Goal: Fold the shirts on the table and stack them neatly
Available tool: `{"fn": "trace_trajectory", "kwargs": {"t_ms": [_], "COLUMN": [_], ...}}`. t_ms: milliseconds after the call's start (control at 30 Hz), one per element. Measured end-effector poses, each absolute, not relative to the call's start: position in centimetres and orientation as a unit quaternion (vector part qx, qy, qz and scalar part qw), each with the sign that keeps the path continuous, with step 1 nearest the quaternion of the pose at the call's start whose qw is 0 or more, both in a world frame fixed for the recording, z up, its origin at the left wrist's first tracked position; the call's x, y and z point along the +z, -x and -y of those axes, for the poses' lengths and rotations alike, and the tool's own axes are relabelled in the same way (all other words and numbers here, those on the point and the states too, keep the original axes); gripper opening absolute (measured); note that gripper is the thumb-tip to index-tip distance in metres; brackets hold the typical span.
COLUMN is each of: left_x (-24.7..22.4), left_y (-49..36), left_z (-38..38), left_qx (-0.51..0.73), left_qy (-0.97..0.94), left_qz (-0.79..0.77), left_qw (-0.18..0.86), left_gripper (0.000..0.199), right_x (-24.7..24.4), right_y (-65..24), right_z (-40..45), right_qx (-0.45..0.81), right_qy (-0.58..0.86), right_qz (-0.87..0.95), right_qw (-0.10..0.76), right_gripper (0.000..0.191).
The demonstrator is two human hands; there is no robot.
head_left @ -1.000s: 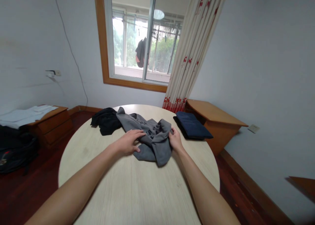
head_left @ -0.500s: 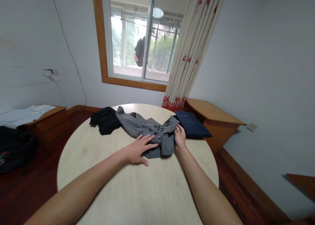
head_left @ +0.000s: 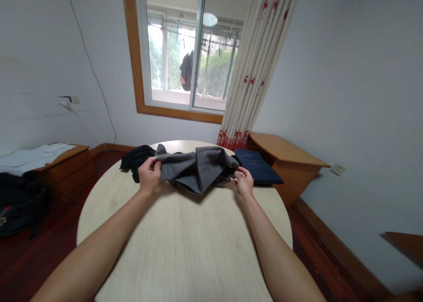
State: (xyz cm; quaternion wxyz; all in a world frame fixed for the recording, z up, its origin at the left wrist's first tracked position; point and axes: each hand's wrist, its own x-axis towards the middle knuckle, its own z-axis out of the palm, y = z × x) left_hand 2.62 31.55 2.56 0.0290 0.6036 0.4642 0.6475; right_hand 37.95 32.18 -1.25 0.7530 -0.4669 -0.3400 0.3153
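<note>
A grey garment [head_left: 205,165], crumpled and partly lifted, stretches between my two hands over the far half of the round table [head_left: 185,244]. My left hand [head_left: 150,175] pinches its left end between thumb and fingers. At its right end, my right hand [head_left: 243,180] grips the edge with closed fingertips. The lettering on the cloth is turned out of sight. Just behind my left hand lies a bunched black cloth [head_left: 135,157]. Right of my right hand rests a folded dark navy cloth [head_left: 259,166].
Beyond the table, a wooden desk [head_left: 287,150] stands against the right wall. A curtain [head_left: 253,77] hangs beside the window [head_left: 175,64]. At left are a low wooden cabinet [head_left: 71,169] with white sheets on top and a black bag [head_left: 20,205] on the floor.
My left hand went from lying spread on the cloth to pinching its left end, moving left. The grey garment's front edge has been lifted and turned, covering the lettering. My right hand keeps its hold.
</note>
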Motion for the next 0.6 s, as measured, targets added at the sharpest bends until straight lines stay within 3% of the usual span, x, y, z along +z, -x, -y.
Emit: {"fn": "trace_trajectory", "kwargs": {"t_ms": [200, 300, 467, 600], "left_x": [2.0, 1.6, 2.4, 5.1], "left_y": [0.7, 0.1, -1.7, 0.8], "left_z": [-33.7, -33.5, -32.9, -31.9], "left_qx": [0.581, 0.539, 0.546, 0.609], "left_qy": [-0.607, -0.643, -0.642, -0.589], "left_qz": [-0.541, -0.544, -0.528, -0.452], "left_qw": [-0.035, -0.019, 0.098, 0.28], "left_gripper": [0.029, 0.029, 0.039, 0.046], "right_x": [-1.4, -1.7, -1.2, 1.4], "right_y": [-38.4, -38.2, -37.0, -37.8], "right_z": [-31.7, -31.4, -30.4, -29.3], "right_qx": [0.278, 0.253, 0.22, 0.318], "right_qy": [0.507, 0.525, 0.496, 0.442], "right_qz": [0.399, 0.484, 0.648, 0.612], "right_qw": [0.712, 0.653, 0.535, 0.574], "right_gripper": [0.041, 0.044, 0.035, 0.03]}}
